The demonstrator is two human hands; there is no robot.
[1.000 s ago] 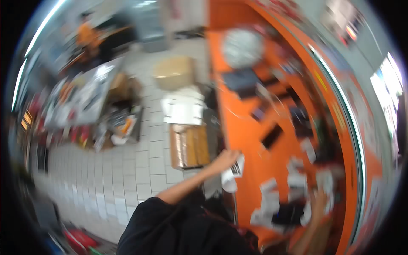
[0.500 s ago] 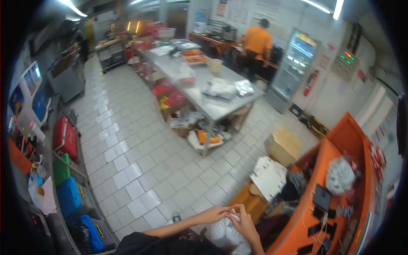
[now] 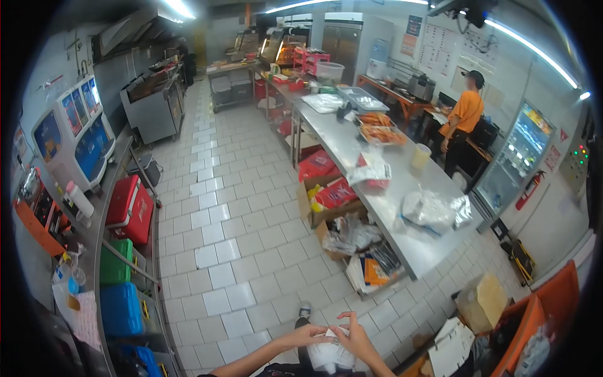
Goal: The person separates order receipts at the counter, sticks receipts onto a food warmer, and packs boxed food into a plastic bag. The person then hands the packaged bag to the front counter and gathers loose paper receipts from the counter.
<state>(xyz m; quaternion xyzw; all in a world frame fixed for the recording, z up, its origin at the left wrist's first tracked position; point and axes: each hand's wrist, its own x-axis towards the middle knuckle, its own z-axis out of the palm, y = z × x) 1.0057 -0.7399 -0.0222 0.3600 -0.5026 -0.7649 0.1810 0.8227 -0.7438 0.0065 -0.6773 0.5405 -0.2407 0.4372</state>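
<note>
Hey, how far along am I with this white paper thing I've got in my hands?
Done: the white paper item is up off any surface, with your left hand and right hand at it.
In hand: your fingers meet near its top edge, perhaps handling that edge; I can't tell whether it's open or closed.
Left: probably finishing at that edge, then letting go, since it isn't set down.

The only view looks forward and steeply down from the wearer's head, with the hands [image 3: 331, 338] close at the bottom edge and the counter [image 3: 392, 188] farther off, right of centre.
</note>
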